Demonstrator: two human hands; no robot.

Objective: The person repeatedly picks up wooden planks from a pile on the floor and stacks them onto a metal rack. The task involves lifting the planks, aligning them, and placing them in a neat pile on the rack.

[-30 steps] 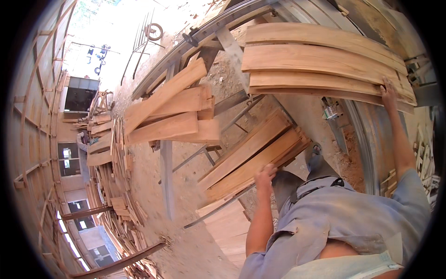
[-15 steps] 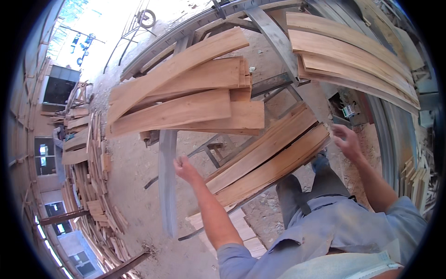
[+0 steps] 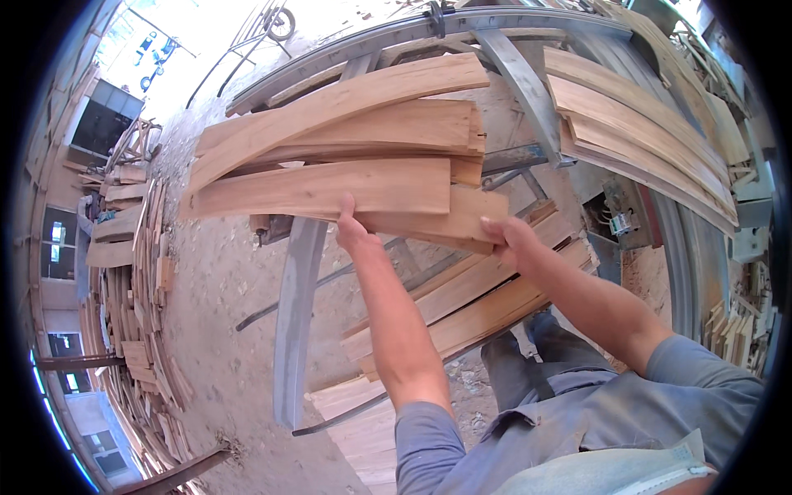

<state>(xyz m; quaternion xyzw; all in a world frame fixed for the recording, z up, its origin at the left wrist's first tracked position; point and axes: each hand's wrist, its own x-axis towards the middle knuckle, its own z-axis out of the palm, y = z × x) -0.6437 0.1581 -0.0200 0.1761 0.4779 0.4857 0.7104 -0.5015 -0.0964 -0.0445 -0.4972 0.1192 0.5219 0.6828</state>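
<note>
A pile of several light-brown wooden boards [image 3: 388,124] lies fanned out across a metal frame in front of me. My left hand [image 3: 358,234] is closed on the near edge of the pile, its thumb lying on the face of the front board [image 3: 322,188] and its fingers hidden underneath. My right hand [image 3: 513,241] grips the right end of the board just below [image 3: 474,208], thumb on top. Closer to my legs, more boards [image 3: 495,293] lie side by side on a low metal stand, below my forearms.
Another stack of boards [image 3: 643,124] rests at the far right on metal beams. A grey metal beam [image 3: 299,330] extends toward me on the left. Scrap wood [image 3: 136,289] is heaped along the left wall. Pale boards [image 3: 363,429] lie on the ground near my left arm.
Both hands have moved forward from above the nearer boards to the fanned pile and closed on its near edge and right end. The view has shifted slightly.
</note>
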